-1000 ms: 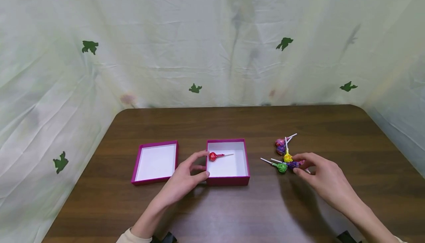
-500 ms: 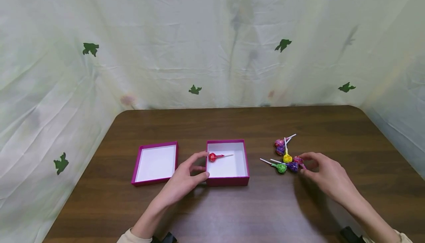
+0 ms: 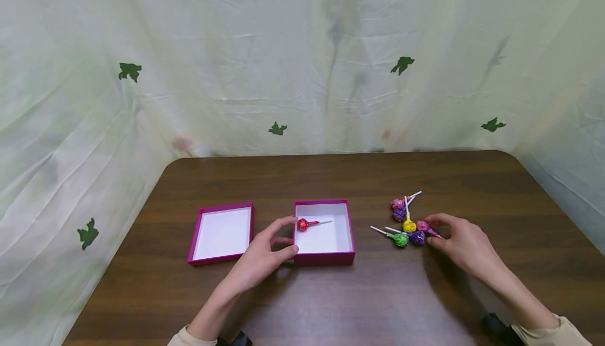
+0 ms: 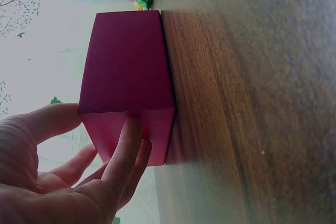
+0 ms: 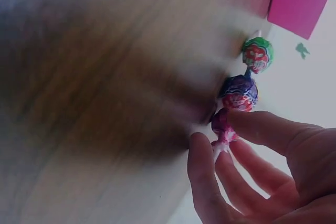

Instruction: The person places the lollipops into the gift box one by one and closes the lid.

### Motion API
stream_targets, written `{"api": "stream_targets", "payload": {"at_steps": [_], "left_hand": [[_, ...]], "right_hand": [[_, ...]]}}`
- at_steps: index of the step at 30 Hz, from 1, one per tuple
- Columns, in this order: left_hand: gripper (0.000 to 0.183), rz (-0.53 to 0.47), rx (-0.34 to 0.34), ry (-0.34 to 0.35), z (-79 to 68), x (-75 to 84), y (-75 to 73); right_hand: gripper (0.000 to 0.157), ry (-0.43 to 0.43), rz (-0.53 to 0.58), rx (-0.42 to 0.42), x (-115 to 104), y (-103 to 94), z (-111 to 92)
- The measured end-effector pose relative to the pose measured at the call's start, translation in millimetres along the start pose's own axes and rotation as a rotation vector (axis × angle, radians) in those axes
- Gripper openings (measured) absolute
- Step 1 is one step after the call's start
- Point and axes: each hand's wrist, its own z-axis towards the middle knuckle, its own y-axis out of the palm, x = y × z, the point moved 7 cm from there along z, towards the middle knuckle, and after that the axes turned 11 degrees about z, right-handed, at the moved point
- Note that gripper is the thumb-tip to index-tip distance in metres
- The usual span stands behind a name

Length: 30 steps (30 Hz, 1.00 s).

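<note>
I see the right hand pinching the pink lollipop, beside other lollipops toward the table's right edge. The left hand, fingers spread, touches the box's left wall; a red lollipop lies inside, the lid toward the table's left edge.

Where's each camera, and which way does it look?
Head: worn on the head, facing forward and down over the brown wooden table; left hand and right hand both show.
Left wrist: worn there, facing the sides of the square, magenta cardboard box; left hand shows big, right hand small at top.
Right wrist: worn there, facing the round, pink-wrapped lollipop; only right hand shows.
Both wrist views share the box and the round, green-wrapped lollipop.
</note>
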Motion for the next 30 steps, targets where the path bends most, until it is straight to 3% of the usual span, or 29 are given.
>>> {"api": "stream_targets", "payload": {"at_steps": [7,18,30], "left_hand": [[0.052,-0.003,-0.002,0.007,-0.2,-0.3,0.0],[0.052,-0.008,-0.009,0.000,-0.3,-1.1,0.7],[0.054,0.007,-0.006,-0.009,0.1,-3.1,0.4]], "right_hand": [[0.031,-0.004,-0.016,-0.006,4,0.9,8],[0.028,0.060,-0.040,-0.034,10,3.0,12],[0.023,-0.032,0.019,0.039,6,-3.8,9]]}}
